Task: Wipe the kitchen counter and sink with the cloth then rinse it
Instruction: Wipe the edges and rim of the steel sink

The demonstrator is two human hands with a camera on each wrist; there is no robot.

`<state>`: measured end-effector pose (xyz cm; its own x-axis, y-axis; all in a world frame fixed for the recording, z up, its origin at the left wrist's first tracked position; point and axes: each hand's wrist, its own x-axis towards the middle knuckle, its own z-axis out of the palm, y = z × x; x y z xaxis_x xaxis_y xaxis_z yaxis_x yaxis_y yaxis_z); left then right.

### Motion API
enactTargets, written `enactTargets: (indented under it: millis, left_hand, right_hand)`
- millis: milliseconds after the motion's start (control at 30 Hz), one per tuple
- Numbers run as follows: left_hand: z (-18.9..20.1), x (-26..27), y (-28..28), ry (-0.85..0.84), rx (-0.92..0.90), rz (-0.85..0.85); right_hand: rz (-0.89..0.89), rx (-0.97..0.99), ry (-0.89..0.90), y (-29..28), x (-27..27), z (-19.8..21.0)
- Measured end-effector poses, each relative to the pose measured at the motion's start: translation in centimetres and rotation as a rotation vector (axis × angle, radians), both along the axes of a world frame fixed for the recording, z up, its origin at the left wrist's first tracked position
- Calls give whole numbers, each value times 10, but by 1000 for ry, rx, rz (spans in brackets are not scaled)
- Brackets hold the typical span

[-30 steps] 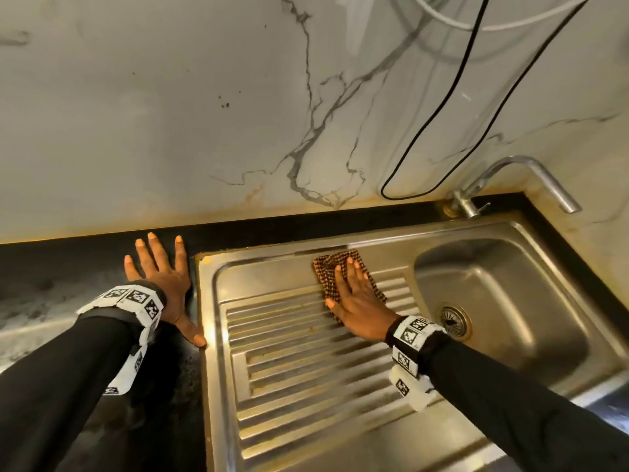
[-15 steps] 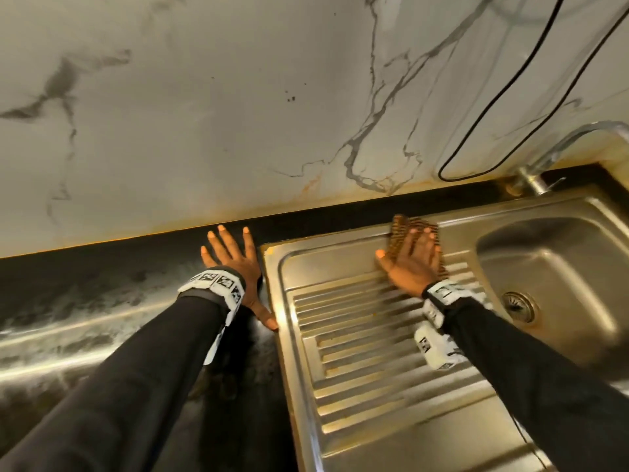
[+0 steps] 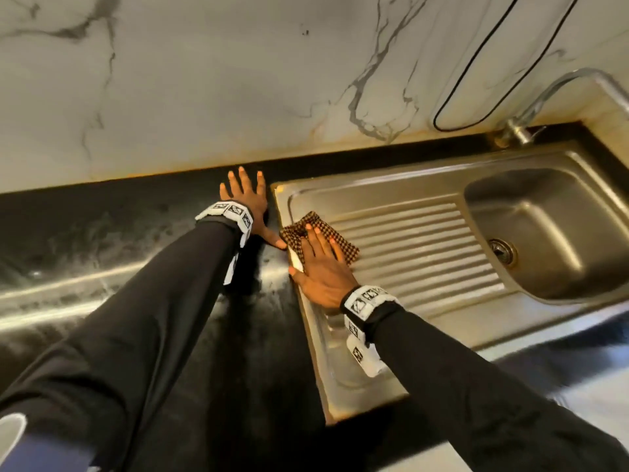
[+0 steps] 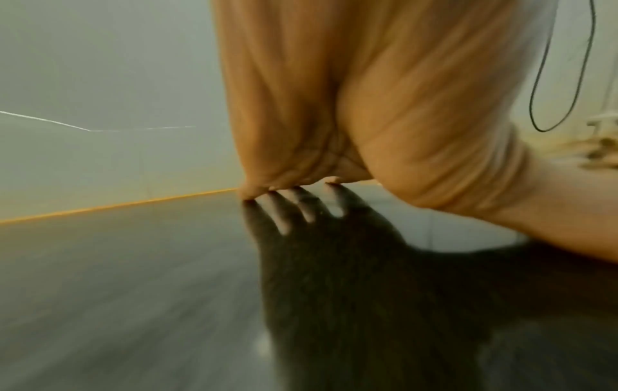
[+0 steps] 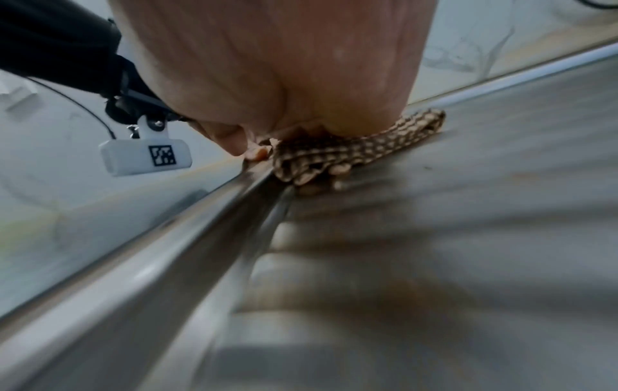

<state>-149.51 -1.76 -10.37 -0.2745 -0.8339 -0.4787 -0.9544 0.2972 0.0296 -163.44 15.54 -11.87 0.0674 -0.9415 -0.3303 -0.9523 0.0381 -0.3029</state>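
- My right hand [image 3: 323,267] lay flat, fingers straight and together, its grip spread and pressing the cloth [image 3: 340,238] onto the far left corner of the drainboard [image 3: 418,247], just inside the sink's raised rim [image 5: 187,232].
- My left hand [image 3: 250,199] rested palm-down on the tabletop [image 3: 112,240], fingers fanned apart and holding nothing; its thumb reached toward the sink edge, close to the cloth.
- Both arms came forward in black sleeves [image 3: 143,318], each wrist wrapped in a white band [image 3: 364,301] printed with square black-and-white code markers; no words could be read on them.
- The cloth was a crumpled, brown-and-cream checked weave, bunched under my fingers [image 5: 341,169].
- The sink was brushed steel, with parallel ridges across the drainboard, a rounded basin [image 3: 551,233] and a round drain [image 3: 500,250].
- The tabletop was glossy black stone, mottled with pale streaks.
- Behind it stood a white, grey-veined marble wall [image 3: 238,80], a thin black cable [image 3: 476,63] looping down it, and a bent metal tap [image 3: 551,86].
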Motion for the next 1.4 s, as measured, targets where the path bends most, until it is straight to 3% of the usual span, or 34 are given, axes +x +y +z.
enactTargets:
  millis: [300, 400, 567, 700, 867, 933, 1000, 1133, 1233, 1300, 1400]
  left_hand:
    - [-13, 29, 145, 114, 52, -13]
    - [-10, 25, 201, 140, 64, -9]
    - [-25, 7, 302, 257, -31, 161]
    - [-25, -48, 364, 380, -103, 281]
    - [-29, -161, 417, 576, -304, 110]
    - [-29, -211, 422, 599, -288, 95]
    - [-27, -266, 428, 626, -257, 83]
    - [-17, -340, 433, 709, -209, 118]
    - [-21, -366, 426, 697, -254, 157]
    - [-32, -381, 423, 640, -297, 138]
    - [-44, -404, 424, 490, -324, 74]
  right_hand:
    - [177, -18, 95, 223, 0, 27]
    - [271, -65, 149, 252, -18, 36]
    - [404, -120, 200, 274, -74, 38]
    - [212, -70, 187, 294, -146, 33]
    - [-147, -186, 206, 319, -260, 22]
    - [-205, -207, 240, 326, -295, 19]
    - [-233, -213, 163, 334, -319, 11]
    - [-211, -263, 73, 337, -323, -6]
    - [-63, -298, 65, 336, -339, -7]
    - [-27, -338, 88, 339, -379, -8]
    - [-299, -338, 81, 352, -485, -5]
